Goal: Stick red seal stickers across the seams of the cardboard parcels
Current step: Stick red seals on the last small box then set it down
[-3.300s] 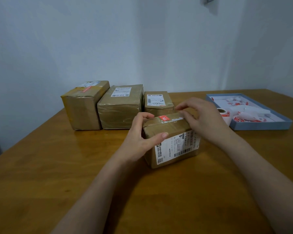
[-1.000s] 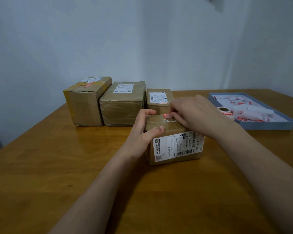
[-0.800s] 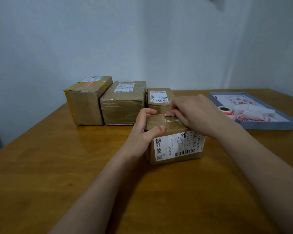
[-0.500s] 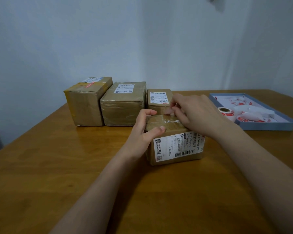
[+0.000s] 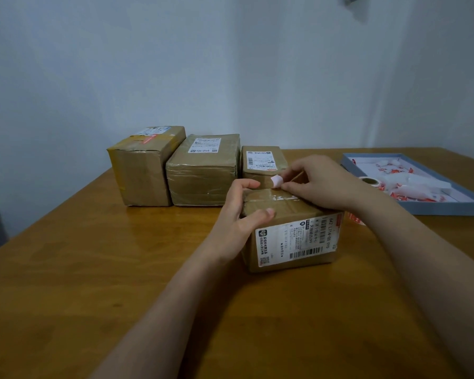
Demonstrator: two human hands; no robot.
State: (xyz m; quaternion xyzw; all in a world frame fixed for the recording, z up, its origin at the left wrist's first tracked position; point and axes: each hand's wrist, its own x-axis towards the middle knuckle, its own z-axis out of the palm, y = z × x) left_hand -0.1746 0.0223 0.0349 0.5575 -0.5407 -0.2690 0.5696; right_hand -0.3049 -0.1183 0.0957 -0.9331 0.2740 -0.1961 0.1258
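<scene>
A small, curled pale sticker (image 5: 276, 181) is pinched by the right hand (image 5: 323, 184) just above the taped top of a boxy cardboard parcel (image 5: 290, 231). The parcel's left edge is gripped by the left hand (image 5: 241, 214); its long axis runs left-right on the glossy wooden table (image 5: 121, 283).

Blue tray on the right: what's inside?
The blue tray holds a sticker roll with red labels, plus crumpled white backing scraps with red bits. The tray's near left corner is hidden behind the right hand.

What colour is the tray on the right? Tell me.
Blue tray, white inside; the head view shows it.
</scene>
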